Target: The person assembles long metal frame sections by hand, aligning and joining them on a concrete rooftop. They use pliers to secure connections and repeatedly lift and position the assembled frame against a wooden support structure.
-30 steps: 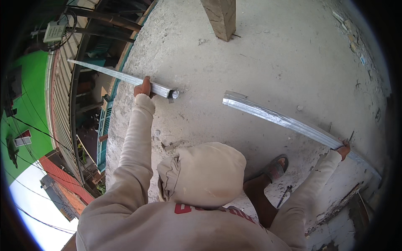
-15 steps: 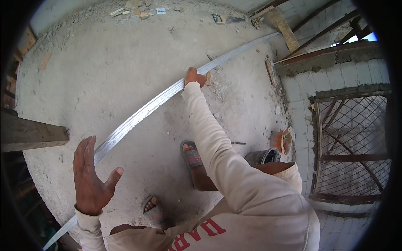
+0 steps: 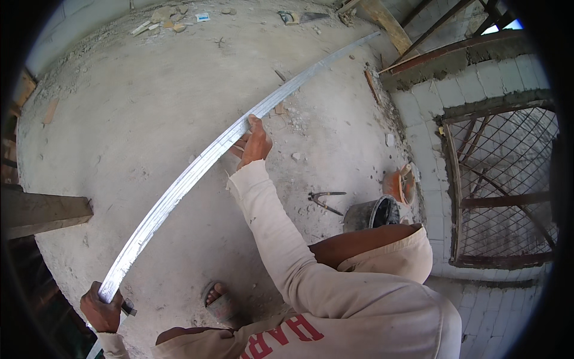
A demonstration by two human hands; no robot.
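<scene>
A long, silvery metal channel [image 3: 179, 186] runs diagonally from the lower left to the far right; the fisheye makes it look bowed. My left hand [image 3: 101, 308] is closed around it at the lower left, and a small dark piece [image 3: 127, 309] shows beside the fingers. Further up, near the middle, my right hand [image 3: 256, 143] grips the channel's near edge, some fingers reaching beneath it. Beyond my left hand, a pale length of metal [image 3: 94, 350] shows low in the picture. The channel's far end is near a plank at the wall.
Pincers [image 3: 327, 201] lie on the dusty concrete floor [image 3: 137, 102], near a black bucket [image 3: 362, 215] and an orange container [image 3: 394, 184]. A handsaw [image 3: 302, 17] and rubble [image 3: 164, 15] are at the far side. A wooden post [image 3: 48, 209] juts in from the left; a mesh-covered window [image 3: 502, 185] is at right.
My left hand, open and raised before, has moved down and closed on the channel. My right hand has shifted left and nearer along it. The pincers now show, uncovered by my right arm.
</scene>
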